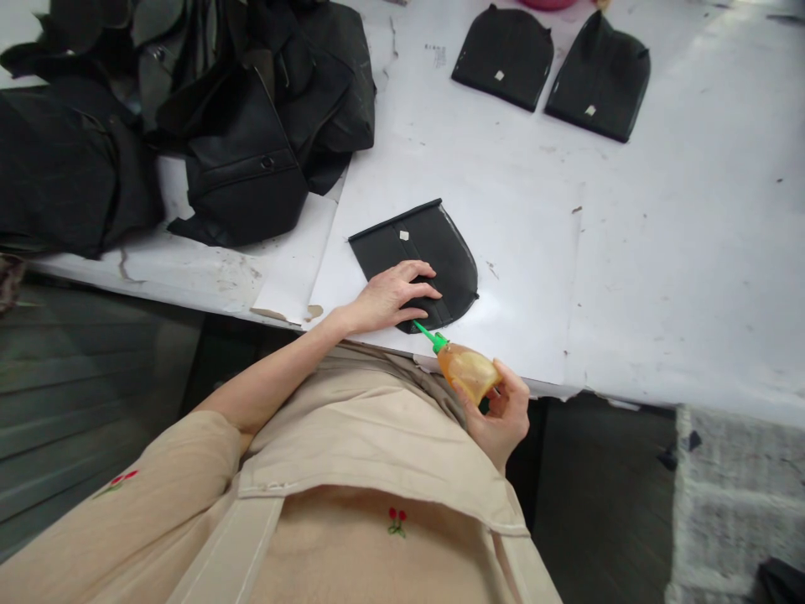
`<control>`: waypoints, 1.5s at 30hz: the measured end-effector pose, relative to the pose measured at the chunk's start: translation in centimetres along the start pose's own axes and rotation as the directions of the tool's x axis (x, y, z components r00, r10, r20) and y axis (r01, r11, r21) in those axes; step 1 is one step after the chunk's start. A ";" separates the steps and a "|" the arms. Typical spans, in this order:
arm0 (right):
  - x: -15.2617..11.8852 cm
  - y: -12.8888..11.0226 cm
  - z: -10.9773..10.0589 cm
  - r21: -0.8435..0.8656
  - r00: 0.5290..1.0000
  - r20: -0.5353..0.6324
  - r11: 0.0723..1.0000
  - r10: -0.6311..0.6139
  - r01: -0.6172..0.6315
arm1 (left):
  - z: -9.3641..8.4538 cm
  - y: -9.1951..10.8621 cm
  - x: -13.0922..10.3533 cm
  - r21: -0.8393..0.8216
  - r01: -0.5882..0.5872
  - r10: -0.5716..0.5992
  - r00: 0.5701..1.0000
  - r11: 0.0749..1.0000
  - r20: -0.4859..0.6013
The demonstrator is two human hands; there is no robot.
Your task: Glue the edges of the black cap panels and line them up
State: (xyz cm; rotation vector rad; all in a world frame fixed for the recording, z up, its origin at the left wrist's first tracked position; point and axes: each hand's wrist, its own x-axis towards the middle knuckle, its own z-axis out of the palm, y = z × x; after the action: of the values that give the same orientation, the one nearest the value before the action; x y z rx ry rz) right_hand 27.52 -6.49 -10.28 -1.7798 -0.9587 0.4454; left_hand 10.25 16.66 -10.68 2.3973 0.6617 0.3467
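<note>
A black rounded panel (pixel 444 252) with a small white square on it lies near the front edge of the white table. My left hand (pixel 399 295) rests on it, fingers spread and pointing right. Between the thumb and fingers of my right hand (pixel 503 411) is an amber squeeze bottle (pixel 470 372) with a green nozzle. The nozzle's tip is at the panel's lower edge, just below my left fingers; whether it touches is hard to tell.
Black pieces (pixel 245 168) are heaped on the table's left side. Two similar black panels (pixel 506 54) lie side by side at the back, near a pink object (pixel 548 2). The white table (pixel 667 252) ends at my waist. A whitish block (pixel 735 503) stands lower right.
</note>
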 end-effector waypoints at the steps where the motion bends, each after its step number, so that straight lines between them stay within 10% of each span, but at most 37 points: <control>1: 0.0 0.0 0.0 0.007 1.000 -0.002 1.000 0.012 -0.012 | 0.0 -0.1 0.0 0.000 -0.005 0.005 1.000 1.000 -0.003; 9: 0.8 -0.9 -1.5 0.130 0.971 0.049 0.962 0.235 -0.240 | 0.2 -0.1 0.1 0.061 -0.014 0.015 1.000 0.998 -0.008; 16: 2.7 -0.9 -3.6 0.527 0.874 0.027 0.735 0.486 -0.426 | 0.7 1.3 2.1 0.271 0.053 -0.044 0.998 0.961 -0.042; 21: 3.5 -1.0 -4.6 0.607 0.897 -0.137 0.751 0.421 -0.260 | 1.9 3.4 5.3 0.394 0.144 -0.139 0.989 0.908 -0.041; 26: 2.5 -1.2 -4.5 0.274 0.895 -0.364 0.948 0.256 -0.160 | 2.7 4.5 6.7 0.436 0.196 -0.189 0.980 0.878 -0.061; 45: 0.4 1.0 -3.3 -0.266 0.964 -0.183 0.954 -0.193 0.141 | 1.6 4.0 5.9 0.407 0.107 -0.135 0.990 0.907 0.041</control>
State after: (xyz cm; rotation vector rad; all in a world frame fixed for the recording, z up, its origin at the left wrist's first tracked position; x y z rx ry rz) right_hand 30.39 -8.38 -9.77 -1.9070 -1.0421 0.0268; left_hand 17.33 16.29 -8.93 2.7246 0.9203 0.0765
